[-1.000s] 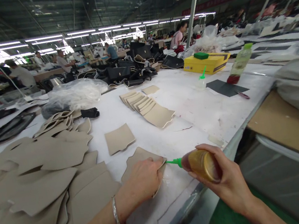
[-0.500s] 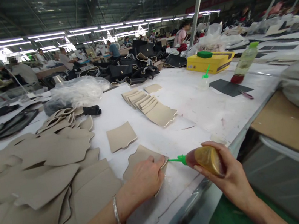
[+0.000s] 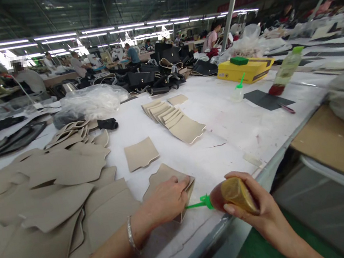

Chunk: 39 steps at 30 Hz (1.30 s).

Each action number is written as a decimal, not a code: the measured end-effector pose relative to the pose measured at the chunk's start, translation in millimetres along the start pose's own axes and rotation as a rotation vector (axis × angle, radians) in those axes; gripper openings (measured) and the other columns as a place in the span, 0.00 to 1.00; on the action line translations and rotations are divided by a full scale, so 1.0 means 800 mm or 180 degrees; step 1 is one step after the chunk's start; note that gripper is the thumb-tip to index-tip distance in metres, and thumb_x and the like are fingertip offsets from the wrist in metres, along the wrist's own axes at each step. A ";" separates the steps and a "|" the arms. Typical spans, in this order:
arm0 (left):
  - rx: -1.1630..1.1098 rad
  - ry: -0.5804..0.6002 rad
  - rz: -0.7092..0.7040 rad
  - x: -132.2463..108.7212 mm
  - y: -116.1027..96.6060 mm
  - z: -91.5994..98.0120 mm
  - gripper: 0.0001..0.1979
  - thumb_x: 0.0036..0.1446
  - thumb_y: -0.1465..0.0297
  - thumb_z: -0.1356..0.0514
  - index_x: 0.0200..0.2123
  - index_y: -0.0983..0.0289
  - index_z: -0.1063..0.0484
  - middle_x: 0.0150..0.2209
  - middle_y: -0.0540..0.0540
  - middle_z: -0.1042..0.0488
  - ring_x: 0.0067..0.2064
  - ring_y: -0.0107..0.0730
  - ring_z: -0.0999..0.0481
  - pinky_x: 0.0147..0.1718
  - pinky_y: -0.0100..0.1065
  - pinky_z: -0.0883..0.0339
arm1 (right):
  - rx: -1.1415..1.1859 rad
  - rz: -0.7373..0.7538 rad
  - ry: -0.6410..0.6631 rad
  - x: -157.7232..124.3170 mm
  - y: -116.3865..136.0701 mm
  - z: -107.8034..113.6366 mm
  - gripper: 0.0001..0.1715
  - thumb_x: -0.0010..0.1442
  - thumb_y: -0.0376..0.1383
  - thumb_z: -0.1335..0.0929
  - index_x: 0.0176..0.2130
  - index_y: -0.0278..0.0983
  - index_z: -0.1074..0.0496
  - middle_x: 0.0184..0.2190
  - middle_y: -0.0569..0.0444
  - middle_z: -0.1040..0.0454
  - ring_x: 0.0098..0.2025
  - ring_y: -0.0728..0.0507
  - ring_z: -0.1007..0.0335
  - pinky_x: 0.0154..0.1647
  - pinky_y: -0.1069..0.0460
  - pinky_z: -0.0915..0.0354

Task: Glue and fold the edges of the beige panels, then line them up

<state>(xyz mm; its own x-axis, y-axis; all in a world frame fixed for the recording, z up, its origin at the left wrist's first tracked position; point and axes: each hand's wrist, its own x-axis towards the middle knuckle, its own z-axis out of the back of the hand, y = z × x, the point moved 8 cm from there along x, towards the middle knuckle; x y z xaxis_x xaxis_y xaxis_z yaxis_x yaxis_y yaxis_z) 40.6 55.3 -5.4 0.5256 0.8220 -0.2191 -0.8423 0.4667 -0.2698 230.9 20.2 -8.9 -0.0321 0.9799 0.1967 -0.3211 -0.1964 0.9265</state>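
A beige piece (image 3: 158, 179) is held on the table (image 3: 231, 128) by the left hand (image 3: 167, 198), whether pinched cannot be told; an amber bottle (image 3: 232, 193) is gripped by the right hand (image 3: 264, 208). Left of the piece, a pile (image 3: 63, 209) is heaped; behind the piece, a square (image 3: 141, 154) and a fanned row (image 3: 185, 127) are laid, whether finished is unclear. At the piece's right edge, seemingly unfinished, the green nozzle (image 3: 208, 202) is held.

Head camera: facing forward and down over table (image 3: 225, 115)
Left hand (image 3: 166, 199), right hand (image 3: 266, 208): showing close
Ceiling lights (image 3: 55, 36): showing far
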 end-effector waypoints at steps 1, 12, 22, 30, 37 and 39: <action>-0.0024 0.0005 0.0004 0.000 0.001 0.000 0.24 0.62 0.70 0.57 0.60 0.54 0.40 0.37 0.54 0.28 0.36 0.37 0.25 0.36 0.35 0.35 | 0.0043 -0.0027 0.0021 -0.002 0.000 -0.002 0.27 0.54 0.46 0.26 0.50 0.43 0.36 0.36 0.56 0.30 0.35 0.43 0.31 0.35 0.52 0.33; 0.0066 0.0070 0.0066 0.000 0.005 -0.008 0.24 0.64 0.68 0.58 0.62 0.53 0.44 0.40 0.55 0.28 0.37 0.37 0.25 0.39 0.36 0.34 | 0.0218 -0.0108 0.0049 -0.018 -0.003 -0.010 0.26 0.54 0.45 0.26 0.50 0.43 0.36 0.34 0.57 0.30 0.33 0.44 0.32 0.33 0.53 0.33; 0.0040 0.0069 0.0087 -0.001 0.006 -0.011 0.23 0.64 0.67 0.58 0.62 0.54 0.44 0.42 0.55 0.29 0.39 0.37 0.25 0.42 0.35 0.34 | 0.0421 -0.0273 0.0027 -0.025 -0.016 -0.012 0.28 0.54 0.44 0.26 0.50 0.44 0.37 0.33 0.57 0.30 0.33 0.43 0.31 0.32 0.52 0.33; 0.0020 0.0005 0.0064 0.000 0.008 -0.013 0.25 0.64 0.68 0.58 0.63 0.56 0.44 0.42 0.55 0.29 0.39 0.38 0.25 0.41 0.37 0.35 | 0.0600 -0.0245 0.0216 -0.028 -0.016 -0.017 0.29 0.54 0.44 0.26 0.52 0.46 0.38 0.35 0.58 0.31 0.34 0.44 0.32 0.35 0.54 0.34; -0.0016 0.0037 0.0049 0.001 0.007 -0.012 0.26 0.64 0.68 0.59 0.64 0.57 0.44 0.43 0.56 0.29 0.39 0.39 0.25 0.41 0.38 0.35 | 0.0566 -0.0116 0.0215 -0.030 -0.010 -0.019 0.29 0.54 0.44 0.26 0.52 0.46 0.38 0.34 0.59 0.31 0.32 0.45 0.32 0.32 0.54 0.34; -0.0003 0.0051 0.0066 0.002 0.008 -0.013 0.26 0.64 0.68 0.58 0.64 0.58 0.45 0.43 0.56 0.29 0.40 0.39 0.25 0.41 0.38 0.35 | 0.0652 -0.0145 0.0277 -0.031 -0.012 -0.022 0.29 0.54 0.44 0.26 0.51 0.46 0.39 0.34 0.59 0.31 0.32 0.45 0.32 0.32 0.54 0.34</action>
<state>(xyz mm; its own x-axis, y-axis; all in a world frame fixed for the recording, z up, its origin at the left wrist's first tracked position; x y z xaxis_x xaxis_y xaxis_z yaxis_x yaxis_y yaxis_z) 37.4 55.9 -17.2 0.5099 0.8261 -0.2398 -0.8529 0.4493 -0.2658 218.0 -1.6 -28.3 -0.1064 0.9854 0.1329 -0.1253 -0.1459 0.9813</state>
